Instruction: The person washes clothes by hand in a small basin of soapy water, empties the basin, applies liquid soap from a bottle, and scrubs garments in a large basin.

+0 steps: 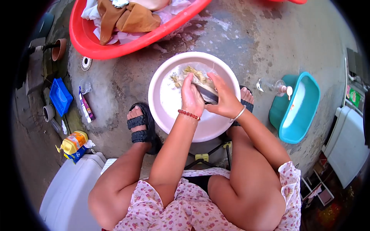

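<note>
Both my hands are over a pale pink basin [161, 119] that stands on the concrete between my feet. My left hand [192, 98], with a red bead bracelet at the wrist, is wrapped round one side of a wet shoe [207, 92] with a dark part and a light edge. From the other side my right hand [227, 96], a silver bangle on its wrist, grips the same shoe. Beyond my fingers, yellowish cloth or laces [192, 71] lie in sudsy water. My hands hide much of the shoe.
A red tub [127, 50] of wet clothes stands ahead at the left. At the right are a teal basin [275, 109] and a clear bottle [266, 84]. A blue basket [60, 96], a purple tube [86, 106] and a yellow bottle [73, 142] are at the left.
</note>
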Tool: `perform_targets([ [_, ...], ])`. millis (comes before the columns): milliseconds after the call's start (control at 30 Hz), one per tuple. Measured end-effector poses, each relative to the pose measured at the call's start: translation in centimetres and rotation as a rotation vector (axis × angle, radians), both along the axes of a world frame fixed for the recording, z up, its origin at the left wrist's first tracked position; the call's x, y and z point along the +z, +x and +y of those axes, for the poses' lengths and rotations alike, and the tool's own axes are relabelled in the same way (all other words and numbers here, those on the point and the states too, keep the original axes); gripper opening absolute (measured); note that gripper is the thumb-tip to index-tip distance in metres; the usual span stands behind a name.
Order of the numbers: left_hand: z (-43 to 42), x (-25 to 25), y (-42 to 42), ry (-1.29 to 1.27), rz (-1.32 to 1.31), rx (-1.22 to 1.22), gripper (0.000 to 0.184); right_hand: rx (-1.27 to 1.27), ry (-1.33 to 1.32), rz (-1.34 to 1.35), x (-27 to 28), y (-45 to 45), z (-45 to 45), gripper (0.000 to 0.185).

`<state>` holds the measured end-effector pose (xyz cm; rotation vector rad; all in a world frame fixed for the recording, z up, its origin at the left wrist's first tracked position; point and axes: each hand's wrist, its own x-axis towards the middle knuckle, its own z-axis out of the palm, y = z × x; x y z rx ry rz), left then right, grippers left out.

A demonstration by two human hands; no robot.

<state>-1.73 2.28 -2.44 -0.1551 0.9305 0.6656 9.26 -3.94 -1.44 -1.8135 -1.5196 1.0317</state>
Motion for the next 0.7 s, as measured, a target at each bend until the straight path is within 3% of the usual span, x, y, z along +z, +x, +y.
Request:
perform_targets([
  [67, -0.6, 0.8, -0.2, -0.063, -0.192, -0.046, 0.056, -0.068, -0.119, 0.524, -0.2, 0.7, 0.7, 0.064],
  [100, -0.7, 0.9, -0.2, -0.028, -0.274, -0.092, 0.059, 0.055, -0.096, 0.319, -1.2, 1.5, 0.8, 0.06],
  [133, -1.2, 0.4, 0.2, -0.011, -0.273, -0.064, 0.059, 0.087, -0.088, 0.319, -2.1, 1.7, 1.0, 0.06],
  [233, -2.6, -1.0, 1.3, -0.041, -0.081, -0.029, 0.056, 0.055, -0.034, -0.114, -4.6, 1.7, 1.5, 0.042],
  [333, -2.7, -2.6, 0.6, -0.17, -0.068, 0.081, 0.05, 0.162, -0.155, -0.138, -1.5, 0.7, 1.8, 0.034],
  [400, -2.9, -6.1, -1.1, -0.175, -0.128, 0.078, 0.051, 0.217, 0.023, -0.003, 2.8, -1.5, 1.9, 0.02],
  [467, -0.8, -2.6, -1.4, -0.026, 0.14, 0.162, 0.049, 0.221, 0.019, 0.013, 7.8, -4.1, 2.0, 0.01],
  [633, -0.4, -1.3, -2.1, 0.013, 0.115, -0.095, 0.049, 0.235, 0.12, 0.07, 7.5, -5.0, 2.2, 0.013],
  [700, 0.1, -0.3, -1.0, -0.101, 0.114, -0.021, 0.047, 0.171, 0.159, 0.024, 6.1, -4.8, 2.4, 0.021],
])
